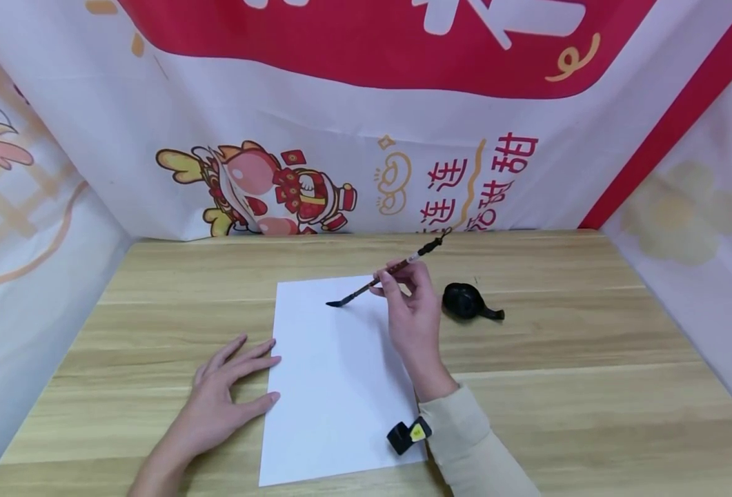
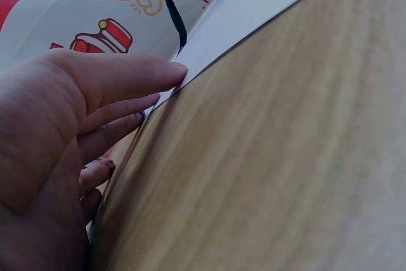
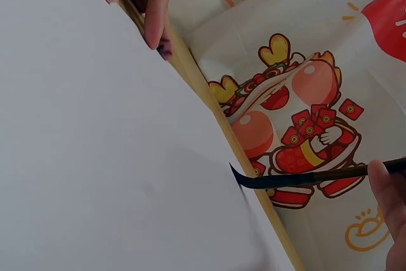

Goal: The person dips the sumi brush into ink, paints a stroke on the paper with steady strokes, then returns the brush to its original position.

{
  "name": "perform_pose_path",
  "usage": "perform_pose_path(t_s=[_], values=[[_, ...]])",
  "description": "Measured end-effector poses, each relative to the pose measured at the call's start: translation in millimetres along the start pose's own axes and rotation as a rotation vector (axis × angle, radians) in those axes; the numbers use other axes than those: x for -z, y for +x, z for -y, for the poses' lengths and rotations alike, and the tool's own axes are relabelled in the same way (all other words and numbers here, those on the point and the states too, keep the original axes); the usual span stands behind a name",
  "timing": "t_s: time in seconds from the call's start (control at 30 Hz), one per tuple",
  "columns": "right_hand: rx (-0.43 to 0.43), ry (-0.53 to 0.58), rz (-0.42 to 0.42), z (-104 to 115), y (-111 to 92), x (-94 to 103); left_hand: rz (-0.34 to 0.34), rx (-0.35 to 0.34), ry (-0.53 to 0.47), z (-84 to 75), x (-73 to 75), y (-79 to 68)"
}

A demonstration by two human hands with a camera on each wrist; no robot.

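Note:
A blank white sheet of paper (image 1: 334, 373) lies on the wooden table. My right hand (image 1: 417, 317) pinches a writing brush (image 1: 397, 269) slantwise above the sheet's upper part. The dark bristles (image 3: 273, 181) bend at the tip; whether they touch the paper I cannot tell. Fingers spread, my left hand (image 1: 216, 400) rests at the sheet's left edge, thumb and fingertips on or beside it. In the left wrist view, that hand's thumb (image 2: 146, 75) meets the paper's edge (image 2: 254, 14). Right of the sheet sits a small black dish with a handle (image 1: 465, 301).
Printed white and red cloth (image 1: 341, 117) hangs behind the wooden table (image 1: 577, 407) and along both its sides. A small black device with a yellow label (image 1: 410, 435) is at my right wrist, over the sheet's lower right corner.

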State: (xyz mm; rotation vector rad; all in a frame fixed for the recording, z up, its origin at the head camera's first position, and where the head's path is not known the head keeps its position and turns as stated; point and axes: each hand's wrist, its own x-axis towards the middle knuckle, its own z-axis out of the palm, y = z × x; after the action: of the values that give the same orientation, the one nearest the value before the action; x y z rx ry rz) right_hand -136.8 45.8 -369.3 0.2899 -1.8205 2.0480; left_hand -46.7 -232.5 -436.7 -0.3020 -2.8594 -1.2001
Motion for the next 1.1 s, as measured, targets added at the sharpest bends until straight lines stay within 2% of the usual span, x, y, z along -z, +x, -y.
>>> perform_pose_path(t_s=[0.63,0.93,1.1], values=[[0.034,-0.012,0.037,1.9,-0.1,-1.9,0.003,0.009,-0.002,1.5,0.0,0.2],[0.169,-0.197,0.093,9.9,-4.1,-6.6,-0.004,0.000,0.003,2.9,-1.3,1.5],[0.201,-0.246,0.102,12.5,-5.5,-8.0,-0.002,-0.001,0.001,2.4,-1.3,1.8]])
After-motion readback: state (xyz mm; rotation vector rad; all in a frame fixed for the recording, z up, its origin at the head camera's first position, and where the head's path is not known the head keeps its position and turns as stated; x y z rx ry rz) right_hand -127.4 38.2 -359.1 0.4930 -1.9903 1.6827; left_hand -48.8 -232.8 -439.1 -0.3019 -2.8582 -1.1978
